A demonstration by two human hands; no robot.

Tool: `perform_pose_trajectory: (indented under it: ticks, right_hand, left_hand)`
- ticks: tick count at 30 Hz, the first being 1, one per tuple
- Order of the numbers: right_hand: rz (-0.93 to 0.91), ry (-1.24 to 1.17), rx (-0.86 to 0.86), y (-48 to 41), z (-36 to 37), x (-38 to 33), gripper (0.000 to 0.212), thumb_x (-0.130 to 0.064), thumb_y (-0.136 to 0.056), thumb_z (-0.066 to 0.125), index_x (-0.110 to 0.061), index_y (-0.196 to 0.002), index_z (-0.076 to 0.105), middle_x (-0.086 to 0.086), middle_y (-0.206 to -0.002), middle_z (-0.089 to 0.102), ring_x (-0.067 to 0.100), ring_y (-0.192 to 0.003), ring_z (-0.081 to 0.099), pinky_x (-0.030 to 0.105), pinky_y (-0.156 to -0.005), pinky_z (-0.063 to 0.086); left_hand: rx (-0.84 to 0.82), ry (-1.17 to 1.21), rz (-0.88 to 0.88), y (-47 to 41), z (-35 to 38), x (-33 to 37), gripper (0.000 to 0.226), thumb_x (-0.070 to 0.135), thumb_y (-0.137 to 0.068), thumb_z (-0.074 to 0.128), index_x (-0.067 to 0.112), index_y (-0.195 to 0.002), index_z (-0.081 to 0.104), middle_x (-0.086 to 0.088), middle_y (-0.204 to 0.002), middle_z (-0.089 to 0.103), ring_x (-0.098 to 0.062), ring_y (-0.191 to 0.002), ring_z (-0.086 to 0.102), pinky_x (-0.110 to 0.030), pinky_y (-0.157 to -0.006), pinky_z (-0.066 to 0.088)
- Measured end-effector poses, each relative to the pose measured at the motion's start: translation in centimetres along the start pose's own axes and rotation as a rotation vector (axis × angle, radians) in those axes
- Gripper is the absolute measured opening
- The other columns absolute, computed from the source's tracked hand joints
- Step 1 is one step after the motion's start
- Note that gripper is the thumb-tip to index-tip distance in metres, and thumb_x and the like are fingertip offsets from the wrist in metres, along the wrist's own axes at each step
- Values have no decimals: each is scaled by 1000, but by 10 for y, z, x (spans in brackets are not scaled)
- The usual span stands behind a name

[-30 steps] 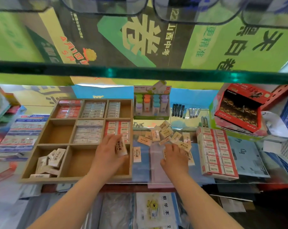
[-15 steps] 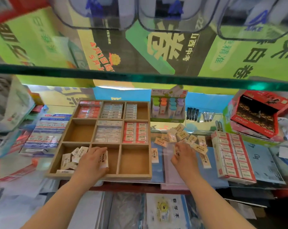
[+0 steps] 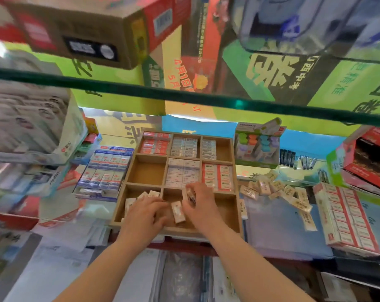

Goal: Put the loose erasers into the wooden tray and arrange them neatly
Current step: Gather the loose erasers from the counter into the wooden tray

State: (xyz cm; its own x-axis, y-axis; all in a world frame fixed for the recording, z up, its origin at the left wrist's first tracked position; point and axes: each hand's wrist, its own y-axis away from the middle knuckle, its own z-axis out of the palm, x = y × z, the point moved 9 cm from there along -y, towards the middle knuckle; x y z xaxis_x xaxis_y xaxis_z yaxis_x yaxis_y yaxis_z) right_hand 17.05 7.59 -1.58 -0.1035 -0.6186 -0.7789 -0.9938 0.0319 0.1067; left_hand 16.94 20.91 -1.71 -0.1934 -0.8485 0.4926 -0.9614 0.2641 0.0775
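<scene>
Both hands work over the near row of the wooden tray (image 3: 237,171). Right hand (image 3: 201,202), fingers closed on a few erasers, sits over the near-middle compartment. One eraser (image 3: 178,212) stands between the hands, long axis near-to-far, nearer the right. Left hand (image 3: 143,213) covers the near-left compartment; grip not discernible. Loose erasers (image 3: 278,192) lie on the shelf, right of the tray. Mid-left compartment empty.
</scene>
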Motion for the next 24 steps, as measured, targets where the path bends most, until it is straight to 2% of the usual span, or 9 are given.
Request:
perform_pose_trajectory:
  ticks: [2,7,14,17,21,24]
  right_hand:
    - [-27,86,-53,-3,18,-12,34,-16,-84,55,-19,-116,45,1,-114,47,20,-108,42,33,-98,38]
    - [-103,324,-153,-2,51,-28,35,-17,-85,51,-16,-119,46,6,-123,49,24,-114,40,37,-97,36]
    - [-48,428,-191,-3,56,-17,44,-22,-87,50,-16,-130,41,2,-135,46,21,-126,36,34,-106,30]
    - [-89,427,-94,-1,46,-20,40,-22,-88,49,-18,-127,45,0,-134,47,17,-126,36,30,-108,26]
    - [-94,336,153,7,2,-15,27,-18,-86,51,-21,-113,54,-3,-121,55,13,-117,44,22,-100,26]
    - [-14,307,373,18,-47,7,27,-9,-83,51,-13,-109,58,5,-118,57,20,-114,46,27,-100,30]
  left_hand:
    - [89,58,-46,6,-15,-21,30,13,-77,66,12,-107,64,-7,-119,61,-25,-112,51,-36,-99,36]
    - [46,46,-104,5,-22,-55,32,16,-82,59,14,-114,58,-3,-123,57,-21,-108,52,-31,-93,37]
    - [-36,-61,-73,-4,-25,-59,32,27,-87,50,24,-119,51,7,-131,51,-13,-120,44,-32,-108,21]
    - [-55,-51,-68,-6,-22,-52,36,26,-87,52,25,-123,49,6,-134,49,-14,-122,42,-32,-108,24]
    - [-48,37,-54,-10,-18,-31,40,26,-86,55,24,-125,47,2,-130,53,-16,-120,46,-32,-102,36]
    - [-42,68,29,-14,-9,-2,36,28,-86,54,26,-122,50,5,-126,56,-14,-117,48,-29,-100,37]
